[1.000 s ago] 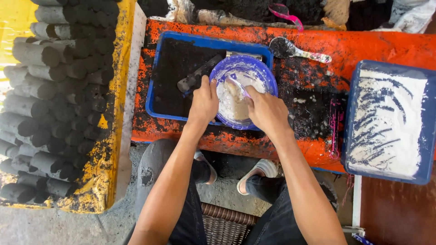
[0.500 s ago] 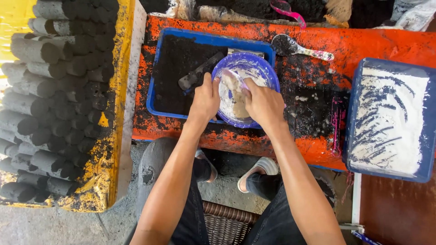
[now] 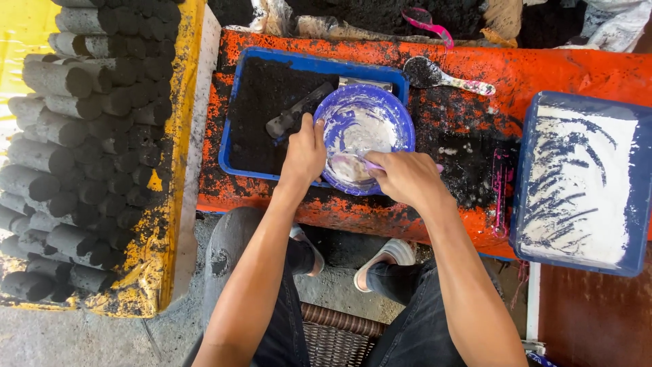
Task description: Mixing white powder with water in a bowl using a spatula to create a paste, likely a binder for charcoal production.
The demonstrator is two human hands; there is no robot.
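Black scraper (image 3: 299,111) (perhaps a trowel) behind blue bowl (image 3: 367,136).

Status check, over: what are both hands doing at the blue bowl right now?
Left hand grips rim of blue bowl. Right hand holds a pale spoon in white paste. Black scraper lies beside bowl in blue tray; nothing blocking.

- Two hands: the left hand (image 3: 304,153) and the right hand (image 3: 406,177).
- One bowl (image 3: 365,129).
- Two blue trays: the dark tray (image 3: 272,115) and the white tray (image 3: 583,180).
- Two spoons (image 3: 441,76), one of them pink (image 3: 426,20).
- One scraper (image 3: 295,112).
- Many black logs (image 3: 81,149), too many to count.
- Two shoes (image 3: 387,258).
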